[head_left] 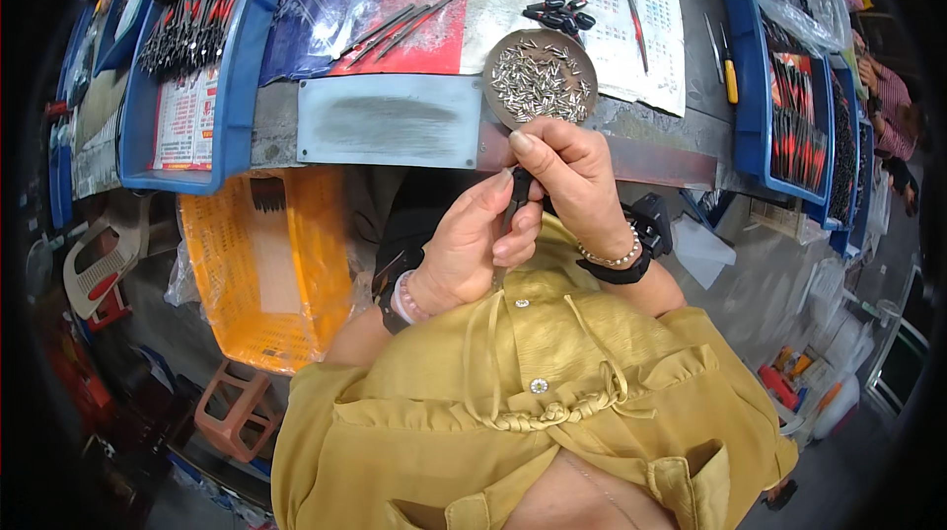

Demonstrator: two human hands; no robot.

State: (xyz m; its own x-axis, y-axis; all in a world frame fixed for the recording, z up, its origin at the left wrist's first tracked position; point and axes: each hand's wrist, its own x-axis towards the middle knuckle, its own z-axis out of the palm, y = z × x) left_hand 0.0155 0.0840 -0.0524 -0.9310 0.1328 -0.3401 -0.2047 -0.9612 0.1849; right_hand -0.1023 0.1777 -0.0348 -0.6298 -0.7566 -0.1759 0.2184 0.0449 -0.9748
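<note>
My left hand [478,229] is closed around a slender black piece [520,185] held upright in front of my chest, just off the table's edge. At its upper end the thumb and fingers of my right hand [567,170] are pinched together; what they grip is hidden. Right beyond my fingers stands a round shallow bowl [584,58] with many small silvery metal pins [538,81] in it. Behind the bowl lies a cluster of short black parts [564,12]. Slim black-and-red rods [400,29] lie on the printed sheet to the left, and a single rod [637,34] rests to the right.
Blue bins [232,125] with black-and-red rods stand at the left, and more blue bins [752,135] at the right. A yellow-handled screwdriver [730,76] lies by the right bins. Below the table's left edge is an orange crate [217,273]. Another person [893,111] is at far right.
</note>
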